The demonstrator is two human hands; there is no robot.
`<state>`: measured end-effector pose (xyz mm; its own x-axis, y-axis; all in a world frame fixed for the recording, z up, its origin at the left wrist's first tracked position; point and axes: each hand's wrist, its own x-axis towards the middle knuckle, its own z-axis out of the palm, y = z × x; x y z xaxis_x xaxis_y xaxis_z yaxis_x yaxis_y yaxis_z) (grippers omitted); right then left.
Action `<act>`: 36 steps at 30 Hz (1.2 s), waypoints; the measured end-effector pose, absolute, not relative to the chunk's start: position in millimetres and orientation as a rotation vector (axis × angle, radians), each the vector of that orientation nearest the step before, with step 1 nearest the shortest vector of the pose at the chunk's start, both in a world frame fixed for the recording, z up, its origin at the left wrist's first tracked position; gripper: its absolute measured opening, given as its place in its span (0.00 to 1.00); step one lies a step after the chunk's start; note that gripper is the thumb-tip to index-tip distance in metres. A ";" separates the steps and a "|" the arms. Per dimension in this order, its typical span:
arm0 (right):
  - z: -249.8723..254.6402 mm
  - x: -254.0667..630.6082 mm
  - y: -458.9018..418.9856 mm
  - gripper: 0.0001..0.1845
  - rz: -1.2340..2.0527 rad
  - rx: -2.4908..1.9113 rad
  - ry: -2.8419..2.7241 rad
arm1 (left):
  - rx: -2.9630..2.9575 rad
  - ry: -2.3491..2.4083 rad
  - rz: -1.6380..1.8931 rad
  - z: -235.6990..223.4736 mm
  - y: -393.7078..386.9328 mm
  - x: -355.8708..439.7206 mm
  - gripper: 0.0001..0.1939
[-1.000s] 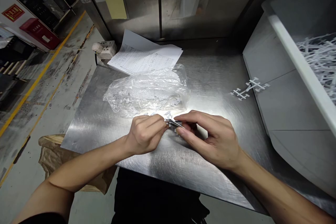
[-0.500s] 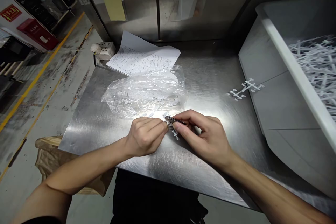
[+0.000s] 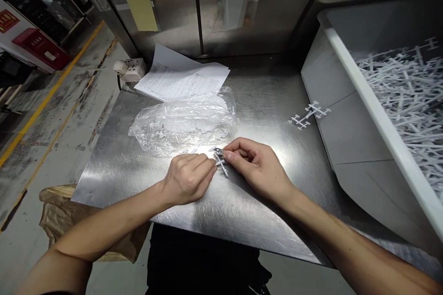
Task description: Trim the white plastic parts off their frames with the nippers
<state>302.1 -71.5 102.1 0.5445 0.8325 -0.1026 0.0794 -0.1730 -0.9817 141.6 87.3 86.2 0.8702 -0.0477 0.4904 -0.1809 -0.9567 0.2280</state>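
Observation:
My left hand (image 3: 190, 177) is closed, its fingertips pinching a small branched white plastic sprue (image 3: 222, 166) just above the metal table. In my right hand (image 3: 265, 166), fingers wrapped, is a small pair of metal nippers (image 3: 218, 151). Their jaws point left and lie against the sprue's far end; whether the blades are closed on it I cannot tell. The nippers' handles are hidden in my palm. Right behind my hands lies a clear plastic bag (image 3: 183, 120) with many small white pieces inside. Some white bits rest by its near edge.
On the right stands a large grey bin (image 3: 374, 106) heaped with white sprues (image 3: 408, 87). Another sprue (image 3: 311, 111) lies on the table beside it. Printed sheets (image 3: 183, 73) and a power socket (image 3: 134, 70) sit at the back. Brown paper (image 3: 62, 212) is below left.
The view has shifted slightly, so the scene sits further left. The nippers' jaws have moved a little toward the sprue's far end, and more of the sprue shows between my hands.

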 end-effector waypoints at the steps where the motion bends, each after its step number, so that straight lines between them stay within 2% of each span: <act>1: 102.5 303.0 -71.3 0.15 0.817 -1.623 -0.792 | 2.768 -0.174 0.718 86.1 87.5 141.4 0.08; 7: 109.7 313.4 -73.8 0.13 0.802 -1.563 -0.813 | 2.653 -0.089 0.747 88.1 96.1 139.0 0.07; 13: 119.8 320.5 -78.1 0.15 0.740 -1.586 -0.866 | 2.457 0.013 0.671 93.7 103.5 137.5 0.12; 21: 113.3 319.8 -80.0 0.10 0.603 -1.646 -1.060 | 2.321 0.060 0.746 98.6 102.6 139.2 0.13; 36: 103.7 317.7 -79.6 0.10 0.560 -1.681 -1.101 | 2.274 0.094 0.627 96.5 101.7 136.6 0.13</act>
